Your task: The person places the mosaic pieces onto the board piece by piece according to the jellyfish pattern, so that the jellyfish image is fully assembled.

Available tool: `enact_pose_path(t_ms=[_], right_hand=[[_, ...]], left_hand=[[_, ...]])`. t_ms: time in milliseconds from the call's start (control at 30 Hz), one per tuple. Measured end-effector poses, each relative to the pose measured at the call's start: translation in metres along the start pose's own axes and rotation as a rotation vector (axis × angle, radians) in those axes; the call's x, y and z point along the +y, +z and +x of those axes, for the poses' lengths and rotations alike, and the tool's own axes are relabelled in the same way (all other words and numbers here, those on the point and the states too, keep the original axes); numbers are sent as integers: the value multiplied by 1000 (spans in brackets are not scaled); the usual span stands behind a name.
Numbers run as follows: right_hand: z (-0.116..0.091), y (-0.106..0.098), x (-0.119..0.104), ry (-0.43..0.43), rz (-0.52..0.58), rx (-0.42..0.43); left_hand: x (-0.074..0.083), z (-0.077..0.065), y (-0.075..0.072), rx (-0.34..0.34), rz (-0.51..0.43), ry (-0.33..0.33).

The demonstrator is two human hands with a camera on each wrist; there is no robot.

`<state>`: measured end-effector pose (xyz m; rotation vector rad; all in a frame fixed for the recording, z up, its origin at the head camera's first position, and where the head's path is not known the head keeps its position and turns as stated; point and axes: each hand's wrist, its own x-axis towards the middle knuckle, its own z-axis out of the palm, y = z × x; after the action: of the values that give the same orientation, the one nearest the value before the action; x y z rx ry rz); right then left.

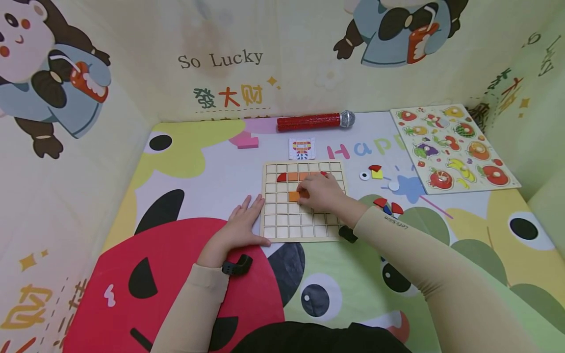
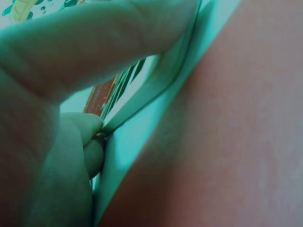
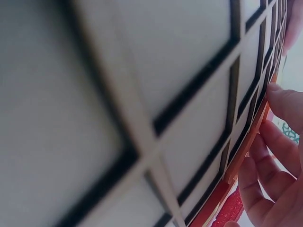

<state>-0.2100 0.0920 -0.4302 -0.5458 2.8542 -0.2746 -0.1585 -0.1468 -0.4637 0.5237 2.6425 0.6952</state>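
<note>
A wooden grid board [image 1: 304, 239] lies in the middle of the table. Along one of its upper rows run a red quarter-round piece [image 1: 281, 177], several orange tiles [image 1: 293, 176] and another red piece partly behind the right hand. My left hand [image 1: 240, 225] rests spread at the board's left edge, its thumb along the near corner; the left wrist view shows the thumb against the board's side [image 2: 156, 80]. Over the grid, my right hand [image 1: 320, 192] pinches an orange tile [image 1: 304, 194] beside an orange tile [image 1: 293, 196] lying in a lower row.
Behind the board are a small pattern card [image 1: 302, 149], a red microphone [image 1: 309, 122] and a pink block [image 1: 247, 142]. To the right lie a yellow square [image 1: 376, 174], an eye disc [image 1: 364, 175], red pieces [image 1: 397, 208] and a fruit puzzle board [image 1: 441, 162].
</note>
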Motion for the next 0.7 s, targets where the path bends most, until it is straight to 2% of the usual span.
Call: enact_pose_path(t_ms=[367, 533, 700], right_hand=[[2, 1, 1, 1, 12, 1], [-1, -2, 5, 22, 96, 21], [-11, -20, 19, 63, 197, 59]], left_hand=[[1, -1, -1, -8, -1, -6], [1, -1, 0, -7, -1, -5], [-1, 0, 1, -2, 7, 1]])
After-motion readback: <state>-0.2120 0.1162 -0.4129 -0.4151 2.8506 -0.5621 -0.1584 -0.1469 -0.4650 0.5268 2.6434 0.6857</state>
